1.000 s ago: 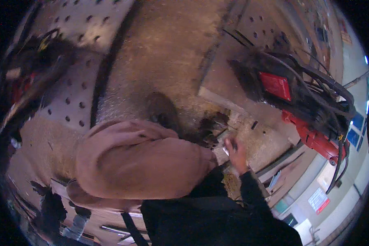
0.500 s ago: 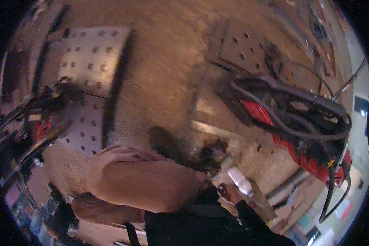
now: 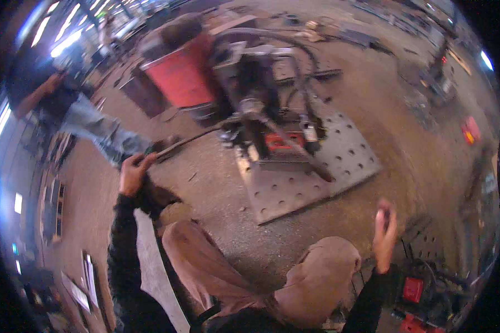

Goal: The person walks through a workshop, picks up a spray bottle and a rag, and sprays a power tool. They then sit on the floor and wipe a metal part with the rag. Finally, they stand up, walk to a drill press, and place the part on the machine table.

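Note:
My left hand (image 3: 132, 175) is closed around the outer end of a long metal feed handle (image 3: 191, 141). That handle runs to the hub of a drilling machine (image 3: 250, 105) with a red panel low on its body. Under the machine lies a perforated steel plate (image 3: 339, 161) with rows of round holes. A second handle (image 3: 300, 147) slants down from the hub over the plate. My right hand (image 3: 384, 238) is raised apart from the machine, near my knee. Its fingers look bent and are blurred; whether the dark patch at their tips is an object, I cannot make out.
A red bucket-like container (image 3: 183, 72) is behind the machine at left. Another person (image 3: 94, 122) in jeans stands at far left. At lower right is red and black equipment (image 3: 414, 288) with cables. A red item (image 3: 471, 130) lies on the floor at right.
My view has swung from the floor on my right to the drilling machine ahead. My left hand now shows on the handle. My right hand is away from the white bottle it was beside.

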Demonstrator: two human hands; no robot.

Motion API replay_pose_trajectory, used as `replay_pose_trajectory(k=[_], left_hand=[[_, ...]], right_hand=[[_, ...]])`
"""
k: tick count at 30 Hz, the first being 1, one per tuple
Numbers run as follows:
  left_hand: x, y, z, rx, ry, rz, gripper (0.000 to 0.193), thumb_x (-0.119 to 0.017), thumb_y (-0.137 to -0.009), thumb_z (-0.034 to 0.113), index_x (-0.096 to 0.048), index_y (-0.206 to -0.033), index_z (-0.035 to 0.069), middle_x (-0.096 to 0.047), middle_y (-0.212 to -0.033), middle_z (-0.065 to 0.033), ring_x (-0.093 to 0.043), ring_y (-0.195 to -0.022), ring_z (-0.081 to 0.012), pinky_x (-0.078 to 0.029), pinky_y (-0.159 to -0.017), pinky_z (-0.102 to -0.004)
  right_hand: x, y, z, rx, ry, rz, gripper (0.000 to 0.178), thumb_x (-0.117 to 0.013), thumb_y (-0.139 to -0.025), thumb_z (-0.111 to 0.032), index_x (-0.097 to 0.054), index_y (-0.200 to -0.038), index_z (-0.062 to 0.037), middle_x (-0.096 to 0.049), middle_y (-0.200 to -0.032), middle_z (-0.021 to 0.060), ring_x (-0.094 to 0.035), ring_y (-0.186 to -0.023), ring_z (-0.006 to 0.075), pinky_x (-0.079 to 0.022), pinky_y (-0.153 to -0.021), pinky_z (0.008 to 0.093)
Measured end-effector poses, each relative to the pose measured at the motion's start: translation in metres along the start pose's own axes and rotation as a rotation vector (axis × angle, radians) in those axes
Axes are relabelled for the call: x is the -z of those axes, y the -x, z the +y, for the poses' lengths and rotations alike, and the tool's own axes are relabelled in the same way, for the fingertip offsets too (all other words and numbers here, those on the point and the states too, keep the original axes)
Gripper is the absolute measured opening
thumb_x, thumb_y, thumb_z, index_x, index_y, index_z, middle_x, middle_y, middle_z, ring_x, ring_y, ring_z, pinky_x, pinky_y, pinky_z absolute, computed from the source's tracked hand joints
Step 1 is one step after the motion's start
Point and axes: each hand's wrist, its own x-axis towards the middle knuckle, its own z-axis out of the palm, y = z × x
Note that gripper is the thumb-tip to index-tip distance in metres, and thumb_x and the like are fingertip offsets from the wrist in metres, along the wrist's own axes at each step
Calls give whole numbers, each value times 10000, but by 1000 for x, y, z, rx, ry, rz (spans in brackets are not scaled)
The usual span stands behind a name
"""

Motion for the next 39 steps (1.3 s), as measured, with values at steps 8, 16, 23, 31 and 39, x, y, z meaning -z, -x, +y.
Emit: replay_pose_trajectory(k=[8, 16, 23, 31, 39], left_hand=[[-111, 48, -99, -3, 137, -223, 511, -594, -965, 504, -699, -1096, 21, -702, -906, -134, -619, -828, -190, -496, -791, -362], [-110, 54, -60, 64, 32, -686, 654, -463, -942, 666, -661, -1243, 120, -687, -1126, -209, -639, -1068, -406, -491, -937, -451], [4, 34, -14, 78, -259, -343, 467, -551, -922, 501, -700, -1139, 114, -708, -1005, -204, -671, -938, -403, -540, -824, -486], [242, 121, 106, 486, -263, -6, 397, -624, -892, 400, -746, -911, 23, -699, -831, -221, -679, -796, -400, -522, -710, -492], [252, 188, 140, 739, -357, -115, 456, -603, -887, 444, -768, -842, 21, -721, -791, -205, -706, -767, -360, -541, -731, -478]], right_hand=[[-78, -132, -86, 242, 402, -423, 593, -637, -914, -511, -652, -1126, 43, -702, -1002, 195, -659, -921, 349, -492, -859, 389], [-32, -139, -150, 289, 678, -290, 633, -700, -854, -524, -685, -1049, 78, -695, -917, 251, -641, -839, 428, -509, -787, 453], [0, -133, -262, 35, 603, -413, 596, -637, -879, -553, -666, -1146, -21, -663, -1041, 266, -618, -1001, 439, -493, -892, 485], [184, -44, -350, -540, 547, -538, 687, -504, -955, -572, -575, -1281, 29, -576, -1275, 298, -525, -1211, 442, -431, -1006, 468], [347, 205, -349, -1340, 352, 40, 775, -518, -910, -624, -549, -1335, 24, -527, -1375, 258, -510, -1266, 388, -411, -1041, 457]])
